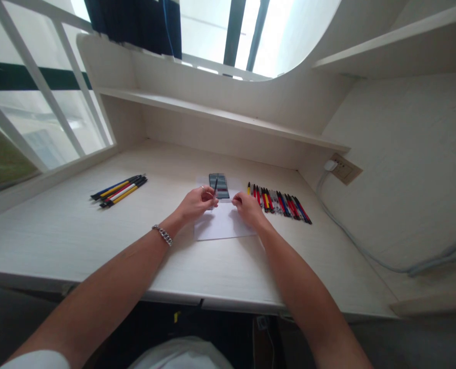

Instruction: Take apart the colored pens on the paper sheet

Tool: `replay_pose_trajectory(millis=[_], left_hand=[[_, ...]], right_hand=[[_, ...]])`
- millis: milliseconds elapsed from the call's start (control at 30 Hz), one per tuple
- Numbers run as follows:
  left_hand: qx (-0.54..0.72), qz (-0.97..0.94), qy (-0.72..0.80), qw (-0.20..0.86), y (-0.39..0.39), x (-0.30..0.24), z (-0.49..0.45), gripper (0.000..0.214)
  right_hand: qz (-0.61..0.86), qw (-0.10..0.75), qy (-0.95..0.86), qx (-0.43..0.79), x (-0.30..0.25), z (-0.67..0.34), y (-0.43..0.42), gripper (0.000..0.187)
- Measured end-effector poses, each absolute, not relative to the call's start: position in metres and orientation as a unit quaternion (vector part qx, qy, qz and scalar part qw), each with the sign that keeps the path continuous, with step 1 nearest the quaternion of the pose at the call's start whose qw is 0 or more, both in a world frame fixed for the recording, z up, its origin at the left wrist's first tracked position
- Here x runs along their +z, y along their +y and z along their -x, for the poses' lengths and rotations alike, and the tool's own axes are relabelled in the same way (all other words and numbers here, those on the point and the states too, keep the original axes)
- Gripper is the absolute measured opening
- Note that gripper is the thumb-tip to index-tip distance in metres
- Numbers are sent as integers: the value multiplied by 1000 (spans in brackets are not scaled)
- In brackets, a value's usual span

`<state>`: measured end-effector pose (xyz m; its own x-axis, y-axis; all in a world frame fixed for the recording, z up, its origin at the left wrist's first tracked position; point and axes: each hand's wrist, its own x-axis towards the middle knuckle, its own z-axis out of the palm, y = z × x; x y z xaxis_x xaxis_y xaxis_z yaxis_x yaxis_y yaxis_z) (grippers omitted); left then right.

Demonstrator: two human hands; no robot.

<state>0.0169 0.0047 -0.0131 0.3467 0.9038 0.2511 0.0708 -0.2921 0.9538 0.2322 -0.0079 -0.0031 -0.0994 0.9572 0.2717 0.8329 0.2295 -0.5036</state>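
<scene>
My left hand (198, 202) is closed around a pen (215, 188) with a black upper end, held nearly upright over a white sheet of paper (224, 225). To its right, my right hand (248, 205) has its thumb and fingertips pinched together above the paper's upper part. Something small and pale shows by those fingertips, too indistinct to name. Just beyond both hands lies a dark rectangular thing with a greenish-grey striped face, like a phone (223, 185). Right of my right hand, a row of several pens (280, 201) in red, yellow, blue, clear and black lies side by side.
On the left of the white desk (136, 246), several more pens (119, 191) lie in a bundle. A shelf (212, 115) runs along the back. At the right wall, a white plug (331, 165) sits in a socket (346, 169), its cable (351, 236) trailing down the wall side.
</scene>
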Motion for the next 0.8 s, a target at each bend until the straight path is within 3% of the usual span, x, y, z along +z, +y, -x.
replay_pose_trajectory(millis=[133,267,800], left_hand=[[401,-723,379,416,3,-17,-19,32],[383,-748,398,368,-1,-15,-21,29],[370,-763,416,330,-3,-17,-21,29]], right_hand=[[553,441,-685,172,10,-243,-12,11],[509,523,-657,189,20,-248,-17,17],[499,496,-703,106,36,-244,-33,17]])
